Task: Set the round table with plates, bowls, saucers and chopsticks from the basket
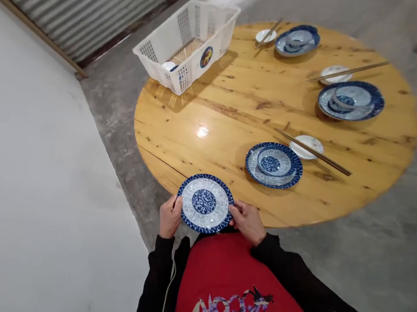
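One shirt (235,273), two hands (249,223) on one plate (204,202), three tabletop bowls (275,163)

Left hand (170,216), fingertips partly hidden beneath the blue-rimmed plate (204,202)

your plate (204,217) is pale grey-white with faint scrollwork, mottled blue in the middle and dark blue patterned around the edge. you wear black sleeves (293,269) and a red shirt (226,272) printed in purple, cream and black. the worktop (233,129) is yellow-brown, dark-flecked; the basket (220,43) white, the saucers (312,142) white, the chopsticks (334,164) brown.
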{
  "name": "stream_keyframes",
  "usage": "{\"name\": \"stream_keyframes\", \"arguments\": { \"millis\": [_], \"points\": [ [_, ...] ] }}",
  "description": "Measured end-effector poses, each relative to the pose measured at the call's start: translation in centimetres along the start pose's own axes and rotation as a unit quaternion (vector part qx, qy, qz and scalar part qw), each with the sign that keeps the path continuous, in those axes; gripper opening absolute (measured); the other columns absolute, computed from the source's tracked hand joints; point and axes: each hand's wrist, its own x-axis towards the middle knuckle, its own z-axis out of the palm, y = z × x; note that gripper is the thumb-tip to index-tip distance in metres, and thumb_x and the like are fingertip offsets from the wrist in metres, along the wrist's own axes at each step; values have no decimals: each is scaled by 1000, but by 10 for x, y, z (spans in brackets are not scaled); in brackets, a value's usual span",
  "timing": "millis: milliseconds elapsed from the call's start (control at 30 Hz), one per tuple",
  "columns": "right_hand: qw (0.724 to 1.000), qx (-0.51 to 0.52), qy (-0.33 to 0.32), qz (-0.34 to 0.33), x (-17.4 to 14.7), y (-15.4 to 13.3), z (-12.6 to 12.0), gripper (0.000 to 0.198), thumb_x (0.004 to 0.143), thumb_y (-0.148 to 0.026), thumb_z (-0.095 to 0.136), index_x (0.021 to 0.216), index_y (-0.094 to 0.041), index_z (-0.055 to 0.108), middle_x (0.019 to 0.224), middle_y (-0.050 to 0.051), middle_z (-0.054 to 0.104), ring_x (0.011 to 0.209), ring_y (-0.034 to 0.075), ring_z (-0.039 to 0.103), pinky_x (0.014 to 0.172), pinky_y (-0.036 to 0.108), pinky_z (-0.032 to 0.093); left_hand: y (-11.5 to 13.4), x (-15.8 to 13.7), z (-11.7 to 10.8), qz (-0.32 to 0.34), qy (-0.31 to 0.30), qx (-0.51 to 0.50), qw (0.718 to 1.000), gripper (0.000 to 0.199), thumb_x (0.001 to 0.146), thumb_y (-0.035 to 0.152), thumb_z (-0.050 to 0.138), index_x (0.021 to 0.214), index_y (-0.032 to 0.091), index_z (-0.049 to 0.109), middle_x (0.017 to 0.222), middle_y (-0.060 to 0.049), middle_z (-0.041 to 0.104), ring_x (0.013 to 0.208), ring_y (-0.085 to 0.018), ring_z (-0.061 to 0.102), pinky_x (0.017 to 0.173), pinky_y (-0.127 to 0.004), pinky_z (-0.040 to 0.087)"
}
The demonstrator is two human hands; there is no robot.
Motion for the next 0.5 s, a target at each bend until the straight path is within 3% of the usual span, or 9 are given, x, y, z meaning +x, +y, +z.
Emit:
{"name": "stream_keyframes", "arguments": {
  "millis": [267,500],
  "points": [
    [998,-23,-13,-56,54,-15,20,22,79,-39,43,67,-23,52,48,0,59,47,17,56,53,27,40,-4,55,-16,16,3,11,1000,39,92,45,46,64,20,37,63,3,35,63,-11,35,61,-25,29],
    [999,-28,2,-36,89,-33,54,17,79,-31,43,65,-23,48,47,0,61,47,17,58,53,26,39,-19,117,-41,8,-61,-22,998,32,88,42,50,66,20,42,65,3,40,66,-12,38,63,-24,31]
  ]
}}
